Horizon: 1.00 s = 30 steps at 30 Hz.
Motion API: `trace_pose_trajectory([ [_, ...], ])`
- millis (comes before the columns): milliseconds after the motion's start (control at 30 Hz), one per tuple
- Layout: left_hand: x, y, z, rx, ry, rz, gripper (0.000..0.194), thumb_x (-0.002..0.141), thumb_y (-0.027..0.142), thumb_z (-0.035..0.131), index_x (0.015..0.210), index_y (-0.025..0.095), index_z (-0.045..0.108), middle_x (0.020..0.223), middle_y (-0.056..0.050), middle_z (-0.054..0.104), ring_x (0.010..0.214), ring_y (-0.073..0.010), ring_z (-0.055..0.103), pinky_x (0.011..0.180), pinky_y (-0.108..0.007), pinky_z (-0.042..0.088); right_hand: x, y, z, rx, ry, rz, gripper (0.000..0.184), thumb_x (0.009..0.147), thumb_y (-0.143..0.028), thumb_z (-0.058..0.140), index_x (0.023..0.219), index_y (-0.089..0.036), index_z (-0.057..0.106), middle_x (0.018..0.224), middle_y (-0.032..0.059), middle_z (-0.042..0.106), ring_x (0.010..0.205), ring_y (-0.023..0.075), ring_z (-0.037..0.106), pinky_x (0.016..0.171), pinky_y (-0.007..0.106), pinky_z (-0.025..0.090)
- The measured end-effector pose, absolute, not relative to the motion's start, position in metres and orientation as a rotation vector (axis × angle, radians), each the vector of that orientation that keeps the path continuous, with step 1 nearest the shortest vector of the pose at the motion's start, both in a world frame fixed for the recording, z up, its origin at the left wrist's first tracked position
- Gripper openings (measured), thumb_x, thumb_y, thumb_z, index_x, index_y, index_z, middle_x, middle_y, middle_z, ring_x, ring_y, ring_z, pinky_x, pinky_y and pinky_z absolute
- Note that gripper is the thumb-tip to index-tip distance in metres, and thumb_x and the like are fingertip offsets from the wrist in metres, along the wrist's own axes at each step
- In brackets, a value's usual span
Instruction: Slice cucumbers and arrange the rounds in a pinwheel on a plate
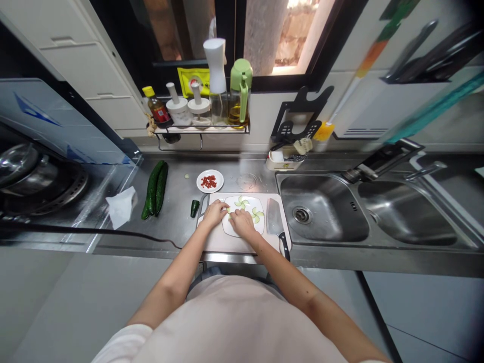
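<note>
Head view: both hands are over a white squarish plate (258,201) that rests on the cutting board (215,245). The left hand (214,214) and right hand (243,223) are close together at the plate's left side, fingertips bent down onto pale green slices (257,216). Whether either hand pinches a slice cannot be determined; the fingers hide the contact.

Slices: two curved-arm clusters are visible, one near the plate's far edge, one to the right. Judged light, thin, moist and slightly slippery, flexible but liable to snap if bent. Recommended hold: a light fingertip pinch on the outer green edge, or a gentle push with one fingertip; a hard squeeze could mark the flesh or shift neighbouring pieces.

Containers: a round white plate (201,176) just beyond the board holds small red pieces (208,181) heaped at its middle. On the wall rack (223,130), a green-lidded pitcher (235,105) contains yellow liquid in its lower part; a yellow-capped bottle (158,108) appears dark inside. Contents of the white-topped bottle (218,103) cannot be confirmed.

Adjacent items: a knife (273,217) lies on the board right of the squarish plate; whole cucumbers (153,192) lie on the surface (177,222) to the left.
</note>
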<state>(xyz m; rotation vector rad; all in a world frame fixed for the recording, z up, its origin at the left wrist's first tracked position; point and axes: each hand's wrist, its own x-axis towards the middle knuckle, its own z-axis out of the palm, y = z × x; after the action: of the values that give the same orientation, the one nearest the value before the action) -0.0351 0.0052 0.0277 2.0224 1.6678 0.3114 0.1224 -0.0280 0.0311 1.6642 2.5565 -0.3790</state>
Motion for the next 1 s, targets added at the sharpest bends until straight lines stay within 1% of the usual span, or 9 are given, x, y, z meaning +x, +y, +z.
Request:
trace_pose_trajectory([
  [400,-0.0348,0.0037,0.0292,2.004,1.678,0.319,0.028,0.084,0.031,0.055,0.108,0.025,0.068,0.096,-0.005,0.059,0.083,-0.016,0.057,0.075,-0.026,0.043,0.1212,-0.0296,0.0311,1.669,2.562,-0.341,0.033,0.095,-0.032,0.037,0.112,-0.015,0.06,0.108,0.0139,0.06,0.104,0.0255,0.048,0.083,0.035,0.032],
  [600,-0.034,0.0026,0.0291,2.001,1.691,0.318,0.027,0.084,0.03,0.056,0.108,0.026,0.068,0.094,-0.005,0.058,0.083,-0.0159,0.057,0.074,-0.026,0.043,0.1224,-0.028,0.0297,1.649,2.576,-0.33,0.034,0.095,-0.033,0.038,0.114,-0.016,0.06,0.108,0.0143,0.059,0.104,0.0254,0.048,0.085,0.036,0.032],
  [1000,-0.0331,0.0034,0.0287,1.985,1.699,0.314,0.027,0.084,0.031,0.056,0.107,0.026,0.068,0.098,-0.005,0.058,0.085,-0.0163,0.057,0.075,-0.026,0.043,0.123,-0.0257,0.0306,1.629,2.574,-0.343,0.034,0.095,-0.032,0.038,0.116,-0.016,0.059,0.109,0.0145,0.059,0.106,0.0254,0.048,0.087,0.036,0.032],
])
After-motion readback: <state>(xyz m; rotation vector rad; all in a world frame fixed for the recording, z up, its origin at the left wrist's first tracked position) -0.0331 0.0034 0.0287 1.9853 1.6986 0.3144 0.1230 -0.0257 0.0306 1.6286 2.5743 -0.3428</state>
